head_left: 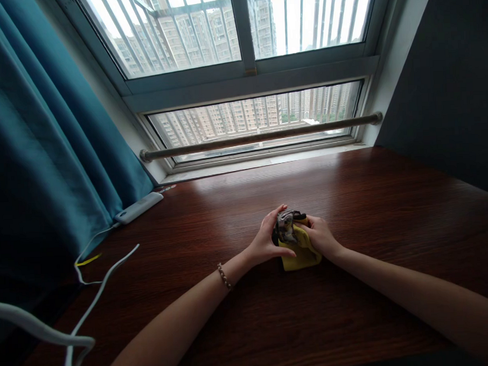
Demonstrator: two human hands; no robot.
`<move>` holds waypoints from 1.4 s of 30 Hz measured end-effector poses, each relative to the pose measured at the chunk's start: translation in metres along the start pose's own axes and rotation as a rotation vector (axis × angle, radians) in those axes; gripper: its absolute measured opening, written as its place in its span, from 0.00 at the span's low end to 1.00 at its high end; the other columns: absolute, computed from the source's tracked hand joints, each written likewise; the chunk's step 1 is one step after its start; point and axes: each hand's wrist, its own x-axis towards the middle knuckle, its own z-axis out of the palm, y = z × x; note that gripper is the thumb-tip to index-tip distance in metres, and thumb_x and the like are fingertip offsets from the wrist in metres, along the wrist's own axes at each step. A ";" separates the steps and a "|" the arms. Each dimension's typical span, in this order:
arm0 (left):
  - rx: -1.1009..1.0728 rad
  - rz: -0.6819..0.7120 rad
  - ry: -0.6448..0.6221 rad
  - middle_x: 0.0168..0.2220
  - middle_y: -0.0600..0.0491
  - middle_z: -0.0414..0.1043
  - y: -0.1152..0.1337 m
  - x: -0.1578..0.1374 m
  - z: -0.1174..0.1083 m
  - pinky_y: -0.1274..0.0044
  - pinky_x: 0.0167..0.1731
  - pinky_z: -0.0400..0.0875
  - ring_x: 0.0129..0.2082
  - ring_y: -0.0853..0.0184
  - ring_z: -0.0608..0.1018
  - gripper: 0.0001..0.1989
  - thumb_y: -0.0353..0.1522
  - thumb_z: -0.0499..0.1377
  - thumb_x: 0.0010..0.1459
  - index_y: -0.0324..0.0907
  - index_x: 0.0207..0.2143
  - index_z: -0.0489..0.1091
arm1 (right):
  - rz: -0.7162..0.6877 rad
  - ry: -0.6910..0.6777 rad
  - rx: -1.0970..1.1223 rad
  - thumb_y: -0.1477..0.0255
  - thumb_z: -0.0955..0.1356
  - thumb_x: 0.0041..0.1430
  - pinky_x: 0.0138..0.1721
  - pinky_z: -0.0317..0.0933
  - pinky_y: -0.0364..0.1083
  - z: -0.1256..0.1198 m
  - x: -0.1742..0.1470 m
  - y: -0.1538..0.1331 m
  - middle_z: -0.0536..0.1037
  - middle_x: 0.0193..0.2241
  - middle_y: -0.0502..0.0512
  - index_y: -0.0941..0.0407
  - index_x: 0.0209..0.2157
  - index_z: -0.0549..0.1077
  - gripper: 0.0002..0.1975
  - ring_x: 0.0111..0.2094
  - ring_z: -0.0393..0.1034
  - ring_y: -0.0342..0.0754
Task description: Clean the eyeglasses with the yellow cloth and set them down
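Two bare hands met over a small dark, patterned bundle (285, 227) wrapped in a yellow cloth (301, 253) at the middle of a dark reddish-brown wooden table (370, 199). The left hand (266, 240) curled its fingers around the bundle from 9 o'clock; the right hand (321, 236) pressed closed fingers against the cloth from 3 o'clock. A white power strip (138, 207) lay at 10 o'clock, by a teal curtain (44, 148).

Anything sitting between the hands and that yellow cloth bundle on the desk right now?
Nothing visible does. The left hand and the right hand already grip the yellow cloth from either side, with a small dark patterned item at its top. The wooden desk around them shows bare.
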 end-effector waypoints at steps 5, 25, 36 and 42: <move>-0.034 -0.010 0.034 0.59 0.43 0.59 0.005 -0.002 0.002 0.68 0.58 0.58 0.58 0.55 0.64 0.49 0.37 0.70 0.40 0.44 0.61 0.48 | 0.024 0.001 0.054 0.60 0.65 0.55 0.31 0.62 0.46 0.001 0.000 0.001 0.78 0.32 0.56 0.61 0.36 0.76 0.18 0.33 0.71 0.56; 0.037 -0.074 0.044 0.58 0.42 0.58 0.000 -0.003 0.003 0.64 0.59 0.56 0.59 0.53 0.62 0.49 0.40 0.70 0.39 0.41 0.61 0.50 | 0.042 -0.001 0.086 0.60 0.67 0.54 0.30 0.63 0.45 0.001 0.000 0.000 0.78 0.31 0.57 0.61 0.34 0.77 0.18 0.33 0.71 0.55; -0.048 -0.094 0.038 0.55 0.43 0.65 0.013 -0.005 -0.002 0.70 0.48 0.69 0.52 0.55 0.70 0.44 0.37 0.68 0.43 0.43 0.60 0.52 | 0.073 -0.017 0.076 0.61 0.69 0.51 0.29 0.64 0.45 0.000 0.000 0.001 0.78 0.30 0.57 0.61 0.34 0.77 0.17 0.32 0.72 0.56; -0.021 -0.110 0.025 0.49 0.43 0.69 0.011 0.001 -0.009 0.65 0.52 0.64 0.50 0.54 0.70 0.31 0.43 0.64 0.47 0.38 0.51 0.67 | 0.048 -0.007 0.050 0.65 0.69 0.49 0.30 0.62 0.45 -0.001 -0.002 -0.002 0.78 0.29 0.55 0.60 0.32 0.77 0.13 0.31 0.71 0.54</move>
